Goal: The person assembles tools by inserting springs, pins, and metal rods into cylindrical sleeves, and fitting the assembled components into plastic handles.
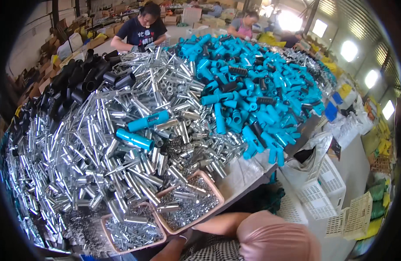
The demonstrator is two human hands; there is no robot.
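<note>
My right forearm [222, 224], in a pink sleeve [274, 239], reaches leftward along the table's front edge. Its hand is hidden below the rim of a shallow orange tray [222, 198]. My left forearm [171, 250] rises from the lower edge, and its hand is out of sight too. That tray contains many tiny metal parts and a few metal tubes. A smaller orange tray [164, 240] beside it holds small metal pins. Behind them spreads a heap of shiny metal tubes [91, 143], with two turquoise sleeves [149, 121] on top.
Turquoise plastic sleeves [252, 87] pile up at the back right, black tubes [78, 78] at the back left. White plastic crates [318, 195] stand to the right below the table. Across the table a person [144, 30] works, and another person [244, 26] is farther right.
</note>
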